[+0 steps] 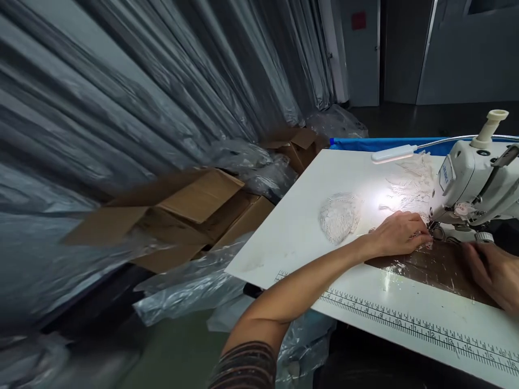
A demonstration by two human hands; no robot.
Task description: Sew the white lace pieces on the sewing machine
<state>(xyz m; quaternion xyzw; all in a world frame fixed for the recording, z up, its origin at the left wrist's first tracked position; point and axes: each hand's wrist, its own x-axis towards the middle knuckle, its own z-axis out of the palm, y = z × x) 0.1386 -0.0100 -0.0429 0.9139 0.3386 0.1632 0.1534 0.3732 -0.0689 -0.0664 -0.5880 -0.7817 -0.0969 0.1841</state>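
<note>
My left hand point(399, 233) lies at the needle area of a white sewing machine point(462, 173), fingers curled and pressed together on a small piece of pale lace point(428, 245). Most of that lace is hidden under the fingers. To the right of the needle is my right hand point(494, 270), its thumb and finger closed near a thin dark object that I cannot make out. A white lace piece point(339, 217) lies flat left of my left hand. More white lace point(409, 186) is spread behind it, under a lit lamp point(393, 154).
The white sewing table point(284, 237) carries a printed ruler point(397, 323) along its front edge and a brown, shiny plate point(438, 270) before the machine. Left of it stand an open cardboard box point(203, 197), another box point(300, 143) and clear plastic sheeting point(194, 281). A grey curtain point(162, 81) hangs behind.
</note>
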